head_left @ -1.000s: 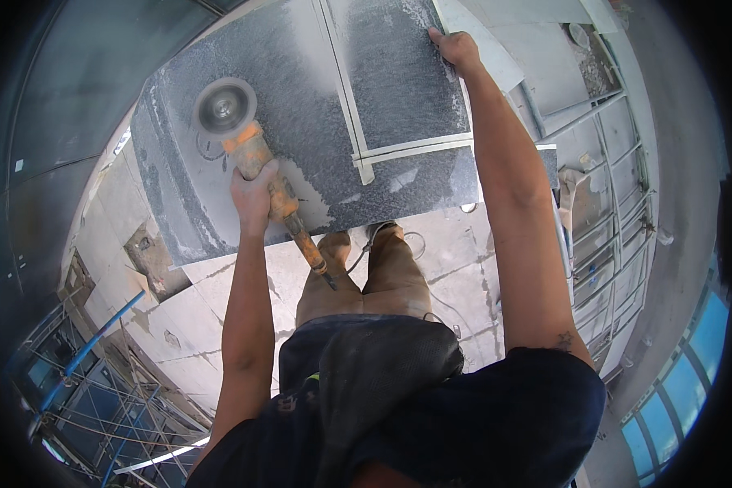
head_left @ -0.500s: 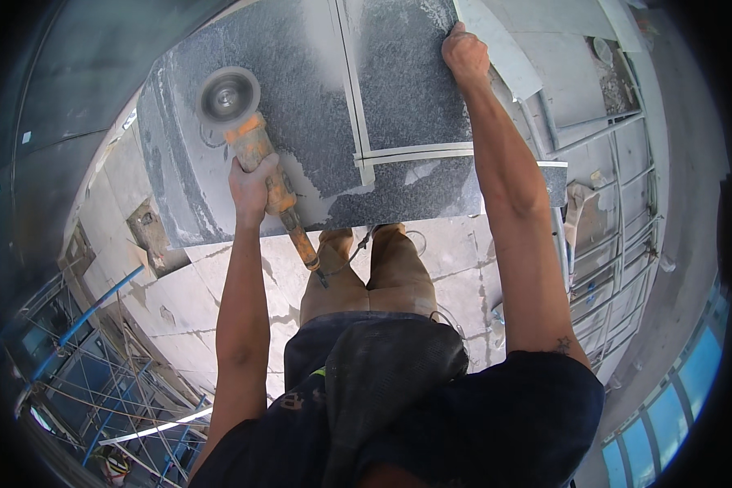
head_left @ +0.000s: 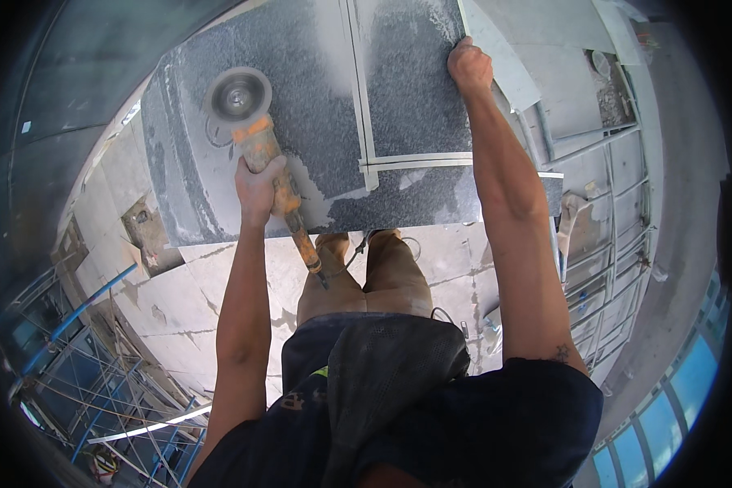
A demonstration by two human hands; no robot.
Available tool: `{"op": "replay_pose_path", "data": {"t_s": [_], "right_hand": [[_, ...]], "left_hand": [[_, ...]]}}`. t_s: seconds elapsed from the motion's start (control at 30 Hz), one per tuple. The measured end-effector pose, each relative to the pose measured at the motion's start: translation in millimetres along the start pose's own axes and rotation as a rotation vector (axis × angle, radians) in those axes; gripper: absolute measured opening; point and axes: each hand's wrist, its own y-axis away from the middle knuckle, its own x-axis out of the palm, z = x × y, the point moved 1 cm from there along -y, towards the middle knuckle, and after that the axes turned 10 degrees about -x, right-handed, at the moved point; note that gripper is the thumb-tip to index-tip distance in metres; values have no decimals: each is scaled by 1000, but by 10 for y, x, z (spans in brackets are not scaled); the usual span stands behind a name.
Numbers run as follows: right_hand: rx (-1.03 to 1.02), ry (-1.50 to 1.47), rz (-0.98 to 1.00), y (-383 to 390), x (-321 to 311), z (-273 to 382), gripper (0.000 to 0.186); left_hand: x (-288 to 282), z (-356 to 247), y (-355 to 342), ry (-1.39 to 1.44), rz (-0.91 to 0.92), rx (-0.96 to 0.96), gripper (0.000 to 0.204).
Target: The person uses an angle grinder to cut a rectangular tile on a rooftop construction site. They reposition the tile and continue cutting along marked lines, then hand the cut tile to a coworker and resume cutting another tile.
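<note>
Looking down through the head camera, I have the left grip [head_left: 256, 191] wrapped around the body of an orange angle grinder [head_left: 287, 193], thumb lying over the casing. The grinder is over the left part of a dark grey stone slab [head_left: 317, 146], its round disc [head_left: 241, 93] pointing away from the wearer and its tail reaching back past the slab's near edge. I cannot tell whether the disc touches the stone.

My right grip [head_left: 470, 67] is curled at the upper part of the slab's right edge; the fingertips are hidden, so I cannot say whether it clamps the edge or just rests there. Between the two hands, pale tape strips [head_left: 423, 161] meet in a corner on the slab, and light dust coats the stone near the grinder. Beyond the right edge lies a pale panel [head_left: 504, 65], with a metal frame [head_left: 612, 130] farther right.
</note>
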Motion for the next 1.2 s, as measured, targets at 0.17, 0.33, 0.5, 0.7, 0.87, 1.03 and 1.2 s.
{"op": "replay_pose_path", "data": {"t_s": [0.17, 0.33, 0.5, 0.7, 0.87, 1.03, 1.2], "right_hand": [[20, 1, 7, 47, -59, 56, 63], [44, 16, 31, 29, -43, 70, 63], [-14, 42, 66, -193, -34, 4, 64], [60, -47, 83, -371, 4, 104, 67], [109, -111, 67, -333, -49, 173, 68], [44, -115, 70, -308, -72, 213, 68], [67, -58, 35, -326, -51, 193, 66]], "left_hand": [[-16, 18, -18, -16, 8, 5, 48], [1, 18, 2, -15, 5, 15, 48], [26, 31, -35, -101, -37, 23, 52], [31, 4, -9, -72, -21, -33, 56], [45, -69, 59, -6, 27, -32, 50], [-4, 63, -20, -29, 17, 0, 50], [11, 34, -19, -19, 40, 3, 54]]}}
